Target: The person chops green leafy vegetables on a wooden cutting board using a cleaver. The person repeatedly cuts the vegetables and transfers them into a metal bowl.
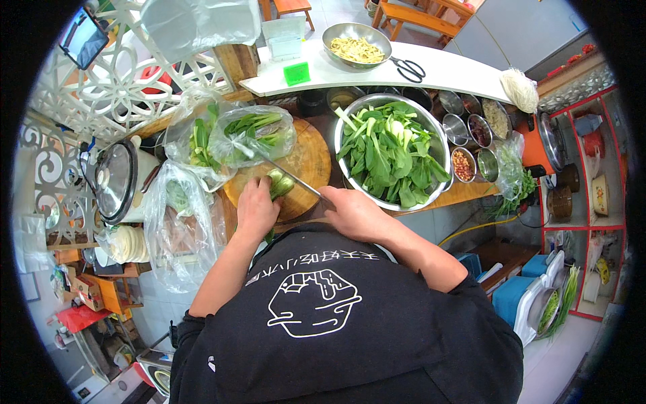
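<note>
On a round wooden cutting board (314, 144), my left hand (258, 206) holds a head of bok choy (280, 183) by its leafy part, its pale base pointing away from me. My right hand (350, 211) grips the handle of a kitchen knife (287, 172), whose blade lies slantwise at the bok choy's base. Whether the edge touches the stem I cannot tell. Beyond the blade, a clear plastic bag of bok choy (255, 132) rests on the board. To the right stands a large steel bowl (444, 151) heaped with loose bok choy leaves (386, 161).
Small steel cups (455, 130) and a cup of diced food (462, 164) stand right of the bowl. A white shelf (454, 63) behind bears a steel bowl of yellow strips (357, 49) and scissors (410, 69). A rice cooker (118, 179) and plastic bag (176, 237) are left.
</note>
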Available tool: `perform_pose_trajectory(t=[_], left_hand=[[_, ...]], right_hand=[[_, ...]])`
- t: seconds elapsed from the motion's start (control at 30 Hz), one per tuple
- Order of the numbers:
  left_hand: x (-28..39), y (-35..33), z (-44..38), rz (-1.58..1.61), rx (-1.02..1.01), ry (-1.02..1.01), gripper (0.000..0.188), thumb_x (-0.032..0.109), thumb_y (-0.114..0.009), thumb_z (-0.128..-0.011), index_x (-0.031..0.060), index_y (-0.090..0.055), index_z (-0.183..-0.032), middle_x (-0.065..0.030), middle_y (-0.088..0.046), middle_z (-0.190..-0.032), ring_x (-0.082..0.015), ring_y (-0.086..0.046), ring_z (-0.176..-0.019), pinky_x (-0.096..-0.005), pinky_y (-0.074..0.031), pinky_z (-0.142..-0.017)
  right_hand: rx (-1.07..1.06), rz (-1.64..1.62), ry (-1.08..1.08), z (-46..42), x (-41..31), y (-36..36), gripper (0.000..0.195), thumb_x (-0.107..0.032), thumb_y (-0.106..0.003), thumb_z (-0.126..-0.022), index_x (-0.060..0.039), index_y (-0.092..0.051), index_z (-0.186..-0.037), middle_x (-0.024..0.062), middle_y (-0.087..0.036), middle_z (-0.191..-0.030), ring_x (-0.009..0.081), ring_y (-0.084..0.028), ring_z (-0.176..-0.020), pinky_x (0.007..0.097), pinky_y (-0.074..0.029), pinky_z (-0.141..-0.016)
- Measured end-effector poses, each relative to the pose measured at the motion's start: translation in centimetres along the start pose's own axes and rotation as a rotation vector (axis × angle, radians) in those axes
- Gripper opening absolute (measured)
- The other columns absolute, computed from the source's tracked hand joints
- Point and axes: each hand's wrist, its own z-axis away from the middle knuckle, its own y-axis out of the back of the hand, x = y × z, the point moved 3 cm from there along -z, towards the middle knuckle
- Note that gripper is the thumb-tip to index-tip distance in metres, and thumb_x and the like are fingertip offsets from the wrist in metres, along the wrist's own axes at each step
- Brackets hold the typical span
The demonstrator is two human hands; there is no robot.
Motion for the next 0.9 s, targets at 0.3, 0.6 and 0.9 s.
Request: perform_pose_trajectory(t=[0.3,0.6,0.9], left_hand=[[1.0,0.6,-1.1,-0.049,-0.118,0.087,0.056,0.012,-0.077,-0.080,-0.0022,-0.058,-0.131,-0.0236,-0.060,-0.119,-0.0434,-0.061,-0.112,-0.0496,-0.054,-0.092],[-0.8,-0.1,0.2,-0.057,-0.040,0.030,0.071,0.005,-0.075,-0.078,-0.0022,-0.046,-0.143,-0.0266,-0.061,-0.120,-0.0445,-0.060,-0.115,-0.0505,-0.053,-0.096],[-7.4,3.2,-0.8,1.191,-0.124,0.445,0.070,0.001,-0.065,-0.082,-0.0016,-0.047,-0.149,-0.0144,-0.070,-0.121,-0.0239,-0.069,-0.100,-0.0349,-0.056,-0.090]], right_hand=[[-0.155,0.108,-0.082,-1.0,-2.2,0.9,0.021,-0.009,-0.052,-0.093,0.0035,-0.056,-0.109,0.0305,-0.071,-0.094,0.0495,-0.069,-0.094,0.0578,-0.054,-0.083],[-0.121,0.073,-0.093,-3.5,1.7,-3.9,0.021,-0.010,-0.049,-0.095,0.0037,-0.055,-0.109,0.0324,-0.070,-0.094,0.0511,-0.068,-0.094,0.0588,-0.053,-0.083],[0.004,-0.143,-0.166,-0.4,1.0,0.4,0.029,-0.014,-0.062,-0.093,-0.0002,-0.057,-0.117,0.0311,-0.070,-0.094,0.0506,-0.068,-0.094,0.0561,-0.053,-0.085]])
